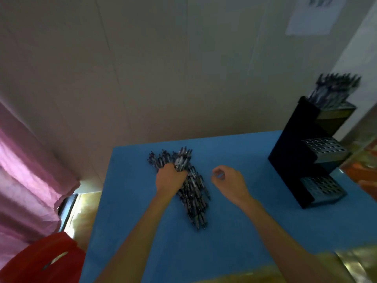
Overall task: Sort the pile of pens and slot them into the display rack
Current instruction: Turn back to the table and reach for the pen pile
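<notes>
Pens [193, 201] lie heaped in a long dark pile on the blue cloth-covered table [234, 231].
Left hand [170, 177] closes its grip around a bundle of slim barrels at the pile's far end; right hand [229, 180] hovers beside, fingers loosely curled, empty. Black tiered rack [306, 156] with perforated grid shelves stands right, its top tier filled.

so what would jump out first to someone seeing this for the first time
Probably the pile of dark pens in the middle of the blue table, with the left hand closed around a bunch of them. Next, the black tiered display rack at the table's right edge, its top tier already full of pens while the right hand hovers empty.
</notes>
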### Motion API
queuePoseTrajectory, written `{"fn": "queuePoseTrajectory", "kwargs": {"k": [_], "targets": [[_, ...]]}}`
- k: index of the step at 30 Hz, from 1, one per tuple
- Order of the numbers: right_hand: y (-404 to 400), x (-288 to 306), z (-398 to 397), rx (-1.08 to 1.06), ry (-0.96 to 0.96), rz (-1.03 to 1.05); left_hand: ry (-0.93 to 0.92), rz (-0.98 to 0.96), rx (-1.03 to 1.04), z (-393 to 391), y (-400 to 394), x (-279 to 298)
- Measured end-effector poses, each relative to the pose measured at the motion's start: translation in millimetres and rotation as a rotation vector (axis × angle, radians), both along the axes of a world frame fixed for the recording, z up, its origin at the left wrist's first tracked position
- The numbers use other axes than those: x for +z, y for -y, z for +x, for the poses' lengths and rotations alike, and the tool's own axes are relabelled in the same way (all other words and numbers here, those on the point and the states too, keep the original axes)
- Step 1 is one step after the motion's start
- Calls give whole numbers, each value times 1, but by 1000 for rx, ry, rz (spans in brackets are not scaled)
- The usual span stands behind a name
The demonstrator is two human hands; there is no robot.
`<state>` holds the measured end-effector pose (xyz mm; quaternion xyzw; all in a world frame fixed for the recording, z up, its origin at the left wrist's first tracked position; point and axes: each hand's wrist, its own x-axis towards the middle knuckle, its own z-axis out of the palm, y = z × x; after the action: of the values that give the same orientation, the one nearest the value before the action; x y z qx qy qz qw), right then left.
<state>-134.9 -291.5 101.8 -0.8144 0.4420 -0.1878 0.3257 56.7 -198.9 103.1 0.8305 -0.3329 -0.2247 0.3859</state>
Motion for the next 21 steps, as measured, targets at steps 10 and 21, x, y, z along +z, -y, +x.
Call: {"fn": "queuePoseTrajectory", "kwargs": {"k": [10,21], "targets": [[11,27,-124,-236,23,-44,50,-19,-297,-99,55,37],[41,38,-296,-356,30,-96,42,-62,-408,-265,106,57]]}}
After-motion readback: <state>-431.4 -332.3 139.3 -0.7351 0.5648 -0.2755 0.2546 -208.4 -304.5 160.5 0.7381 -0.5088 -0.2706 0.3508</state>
